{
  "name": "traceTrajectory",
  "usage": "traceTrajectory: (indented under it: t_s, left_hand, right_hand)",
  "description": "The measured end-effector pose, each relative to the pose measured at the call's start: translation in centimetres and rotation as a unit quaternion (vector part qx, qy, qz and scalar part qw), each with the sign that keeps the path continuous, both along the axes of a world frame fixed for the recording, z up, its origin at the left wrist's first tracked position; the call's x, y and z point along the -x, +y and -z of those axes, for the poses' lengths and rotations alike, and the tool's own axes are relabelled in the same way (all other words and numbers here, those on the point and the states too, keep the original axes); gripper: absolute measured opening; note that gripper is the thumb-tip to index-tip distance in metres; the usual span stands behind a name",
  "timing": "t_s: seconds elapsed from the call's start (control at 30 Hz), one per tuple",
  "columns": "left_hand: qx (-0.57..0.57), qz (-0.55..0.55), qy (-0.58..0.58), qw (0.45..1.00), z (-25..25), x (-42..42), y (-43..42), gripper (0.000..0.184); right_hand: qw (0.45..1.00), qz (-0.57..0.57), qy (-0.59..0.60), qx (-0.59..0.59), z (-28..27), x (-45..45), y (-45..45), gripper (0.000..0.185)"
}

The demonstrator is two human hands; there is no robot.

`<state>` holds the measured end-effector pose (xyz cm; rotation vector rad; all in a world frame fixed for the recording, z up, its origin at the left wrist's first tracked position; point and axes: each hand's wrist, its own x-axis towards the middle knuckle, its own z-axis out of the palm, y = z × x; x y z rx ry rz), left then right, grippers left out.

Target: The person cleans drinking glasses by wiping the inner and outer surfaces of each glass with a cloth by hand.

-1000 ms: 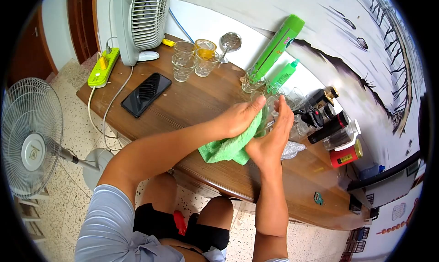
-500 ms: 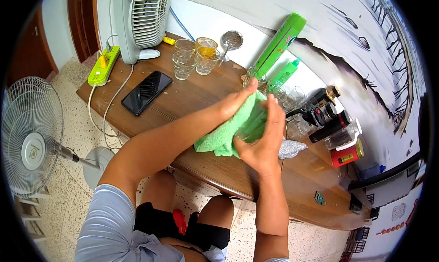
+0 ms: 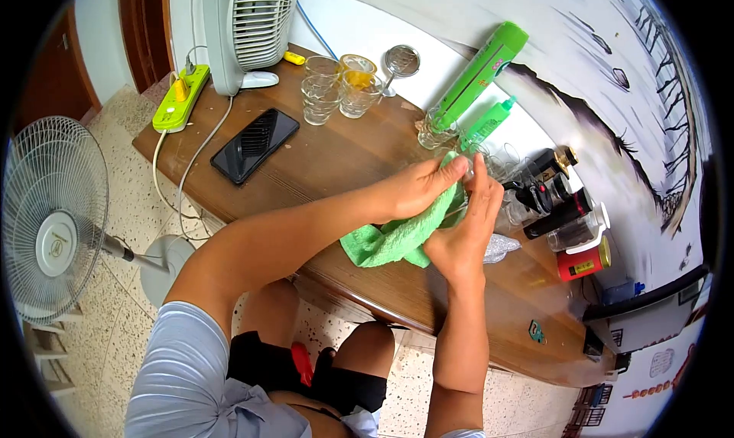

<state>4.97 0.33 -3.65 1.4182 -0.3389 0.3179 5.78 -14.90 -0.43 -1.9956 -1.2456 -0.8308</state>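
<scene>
A green cloth [image 3: 397,243] is bunched between my two hands above the wooden table, its loose end hanging to the left. My left hand [image 3: 428,187] is closed on the cloth, thumb pointing up. My right hand [image 3: 466,227] curves round the other side, its fingers wrapped about what looks like a clear drinking glass [image 3: 457,207]. Cloth and fingers hide most of that glass. Just beyond the hands, another clear glass [image 3: 436,134] stands by a green spray can [image 3: 482,74] and a small green bottle [image 3: 487,123].
Several glasses [image 3: 319,101] and a metal strainer [image 3: 401,61] stand at the back. A black phone [image 3: 254,145] lies left on the table [image 3: 329,159]. Dark-lidded bottles [image 3: 558,212] and a red tin [image 3: 583,262] line the right. A desk fan [image 3: 260,25] and green power strip [image 3: 181,100] occupy the left corner.
Both hands and the cloth have shifted slightly right in view and come closer together. The cloth has turned and now covers more of the glass. The whole view has moved a little.
</scene>
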Motion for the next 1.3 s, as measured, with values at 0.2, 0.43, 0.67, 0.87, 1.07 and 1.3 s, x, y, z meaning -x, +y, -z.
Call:
traceTrajectory:
  t_s: [0.2, 0.43, 0.67, 0.87, 1.07, 1.3]
  left_hand:
    - [0.237, 0.090, 0.240, 0.937, 0.0, 0.0, 1.0, 0.070]
    - [0.348, 0.100, 0.249, 0.898, 1.6, -2.0, 1.8, 0.048]
    - [0.341, 0.014, 0.244, 0.908, 0.8, -0.8, 1.9, 0.051]
    - [0.419, 0.190, 0.170, 0.871, 2.3, -3.0, 2.8, 0.058]
    - [0.413, 0.199, 0.102, 0.883, 2.3, -2.7, 2.9, 0.062]
    - [0.446, 0.338, 0.112, 0.821, 2.7, -3.1, 1.9, 0.066]
  right_hand:
    - [0.998, -0.049, 0.001, 0.037, -1.2, 1.0, -0.2, 0.113]
    - [0.977, -0.160, 0.092, -0.107, 0.5, -0.7, -0.4, 0.076]
    - [0.948, -0.112, 0.280, -0.097, 0.8, -0.3, 0.1, 0.075]
    - [0.926, -0.178, 0.296, -0.152, 0.8, -0.1, 0.2, 0.074]
    - [0.920, -0.195, 0.272, -0.203, 0.7, 0.7, 1.2, 0.078]
    - [0.908, -0.191, 0.269, -0.258, -0.3, -0.3, 1.9, 0.074]
